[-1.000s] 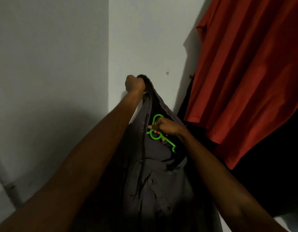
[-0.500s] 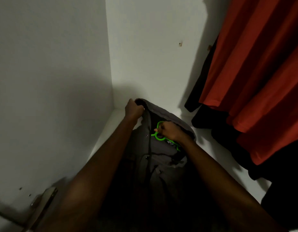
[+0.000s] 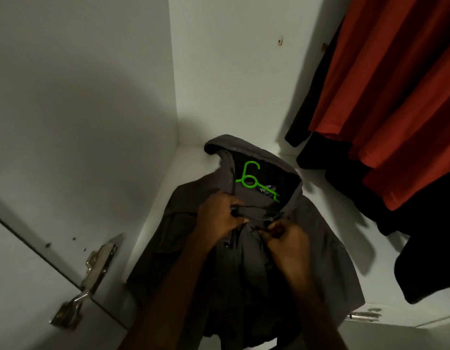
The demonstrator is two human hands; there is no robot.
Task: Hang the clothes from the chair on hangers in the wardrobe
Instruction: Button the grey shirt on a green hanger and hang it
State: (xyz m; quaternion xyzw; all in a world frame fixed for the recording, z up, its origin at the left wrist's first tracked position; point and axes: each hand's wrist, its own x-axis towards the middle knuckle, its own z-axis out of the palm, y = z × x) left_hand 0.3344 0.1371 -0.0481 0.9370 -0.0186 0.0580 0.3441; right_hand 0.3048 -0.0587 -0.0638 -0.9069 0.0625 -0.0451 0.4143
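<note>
A dark grey hooded jacket (image 3: pixel 183 238) lies spread on the white wardrobe floor (image 3: pixel 193 157), its hood toward the back corner. A bright green hanger (image 3: pixel 250 179) sits inside the neck opening, hook pointing toward the hood. My left hand (image 3: pixel 219 215) grips the left front edge of the jacket just below the collar. My right hand (image 3: pixel 287 242) pinches the right front edge beside it. The two hands are close together over the jacket's opening.
A red garment (image 3: pixel 385 97) and black clothes (image 3: pixel 426 248) hang at the right, reaching down near the jacket. White wardrobe walls (image 3: pixel 80 97) close in at left and back. A metal door hinge (image 3: pixel 92 274) sits at lower left.
The jacket went from being held up to lying on the wardrobe floor. My right hand let go of the green hanger, and both hands moved down to the front edges.
</note>
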